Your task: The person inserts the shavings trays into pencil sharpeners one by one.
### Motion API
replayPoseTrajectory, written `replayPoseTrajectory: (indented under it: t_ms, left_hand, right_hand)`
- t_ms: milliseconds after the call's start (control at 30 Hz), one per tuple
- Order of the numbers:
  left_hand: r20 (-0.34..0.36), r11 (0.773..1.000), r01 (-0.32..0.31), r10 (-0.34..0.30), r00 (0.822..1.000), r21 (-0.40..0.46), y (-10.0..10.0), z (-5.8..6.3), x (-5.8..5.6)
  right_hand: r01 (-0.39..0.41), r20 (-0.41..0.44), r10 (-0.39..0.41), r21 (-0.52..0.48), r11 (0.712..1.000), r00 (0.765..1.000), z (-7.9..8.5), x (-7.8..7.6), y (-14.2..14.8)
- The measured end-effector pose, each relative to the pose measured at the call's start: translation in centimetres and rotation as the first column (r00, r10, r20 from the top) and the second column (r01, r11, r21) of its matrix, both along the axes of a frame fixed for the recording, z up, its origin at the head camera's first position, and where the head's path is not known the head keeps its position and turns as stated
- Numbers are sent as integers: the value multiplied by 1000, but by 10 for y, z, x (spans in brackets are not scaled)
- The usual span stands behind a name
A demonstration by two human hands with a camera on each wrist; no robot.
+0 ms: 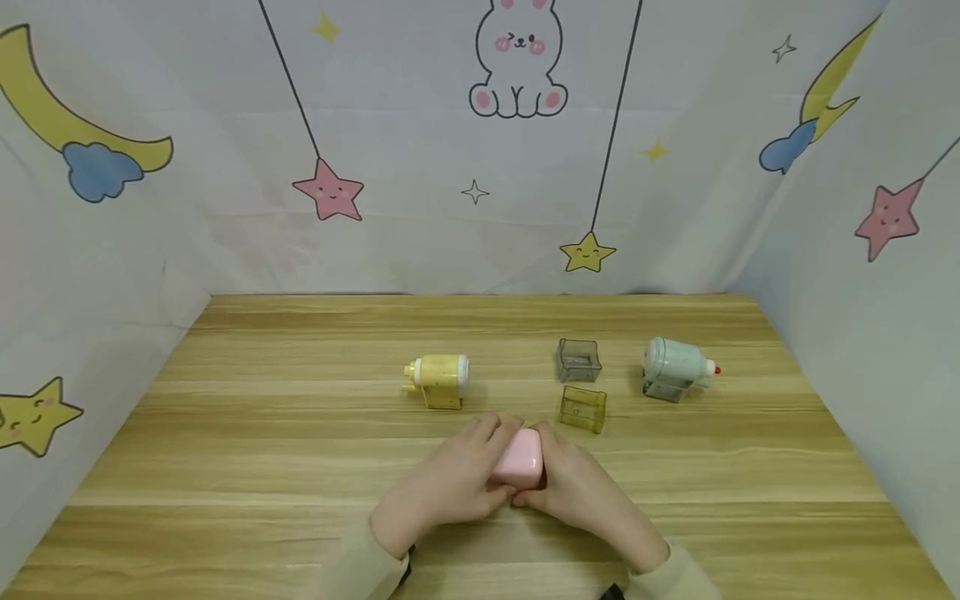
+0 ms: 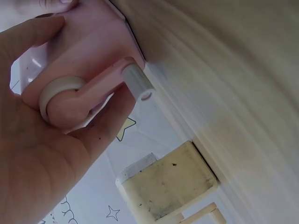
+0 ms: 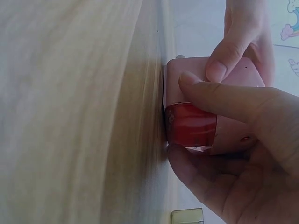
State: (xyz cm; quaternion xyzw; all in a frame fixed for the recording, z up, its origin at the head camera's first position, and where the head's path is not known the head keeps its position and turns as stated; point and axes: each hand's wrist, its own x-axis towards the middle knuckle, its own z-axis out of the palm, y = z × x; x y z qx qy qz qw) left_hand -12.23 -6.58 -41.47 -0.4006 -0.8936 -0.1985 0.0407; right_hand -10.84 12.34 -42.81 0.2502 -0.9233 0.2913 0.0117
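Both left hand (image 1: pixel 463 473) and right hand (image 1: pixel 566 481) grip the pink sharpener (image 1: pixel 523 460). I'd slide its red drawer (image 3: pixel 190 125) straight (skewing may jam).

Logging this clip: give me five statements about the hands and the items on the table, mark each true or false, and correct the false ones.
1. The left hand and the right hand both hold the pink sharpener. True.
2. In the head view, the mint-green sharpener stands to the right of the grey tray. True.
3. The grey tray lies closer to the person than the yellow tray. False: it lies farther away.
4. The red drawer lies by itself on the table. False: it sits in the pink sharpener's body.
5. The yellow sharpener is gripped by the left hand. False: it stands on the table, untouched.
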Motion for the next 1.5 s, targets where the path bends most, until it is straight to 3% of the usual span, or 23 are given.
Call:
replayPoseTrajectory:
  t_ms: [300, 667, 833, 967, 1267, 1500]
  left_hand:
    - [8, 1000, -27, 27, 1000, -3, 2, -1, 3]
    - [-91, 998, -36, 31, 995, -46, 1, 5, 4]
    - [-69, 998, -19, 16, 997, -53, -1, 8, 5]
    - [-62, 999, -12, 9, 998, -44, -3, 10, 5]
    - [-151, 1000, -17, 14, 988, -21, -5, 17, 4]
    - [-173, 999, -45, 39, 984, -29, -9, 23, 3]
  right_hand:
    - [-8, -12, 8, -13, 1000, 1000, -2, 1, 3]
    - [-54, 36, 55, -40, 998, 998, 1, 1, 7]
    - [-62, 33, 63, -30, 998, 997, 2, 1, 10]
    - [-75, 4, 75, -22, 997, 997, 3, 1, 12]
    - [-33, -115, 37, 35, 999, 993, 3, -3, 18]
    - [-24, -136, 29, 36, 999, 990, 7, -6, 23]
